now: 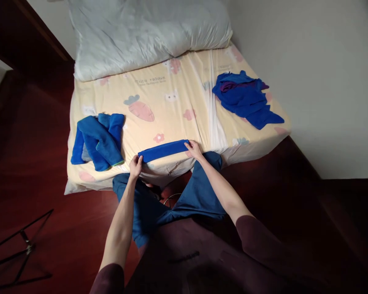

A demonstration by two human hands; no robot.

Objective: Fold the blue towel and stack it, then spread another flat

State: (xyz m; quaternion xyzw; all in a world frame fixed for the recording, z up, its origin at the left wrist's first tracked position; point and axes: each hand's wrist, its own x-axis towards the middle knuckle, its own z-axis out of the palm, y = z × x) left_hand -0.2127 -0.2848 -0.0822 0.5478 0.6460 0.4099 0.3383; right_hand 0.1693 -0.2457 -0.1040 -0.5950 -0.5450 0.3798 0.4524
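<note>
A blue towel (164, 151), folded into a long narrow strip, lies along the near edge of the bed. My left hand (136, 166) pinches its left end between thumb and fingers. At the strip's other end, my right hand (194, 149) grips the corner the same way. To the left rests a loose pile of rolled or folded blue towels (99, 141), with a bit of grey showing among them. A crumpled heap of blue cloths (243, 98) lies at the right, some purple fabric visible in it.
The bed (171, 118) has a cream sheet with carrot and flower prints. A pale quilt (147, 36) is bunched at its far side. A grey wall (319, 81) stands to the right. Black metal stand legs (21, 249) are on the dark red floor at lower left.
</note>
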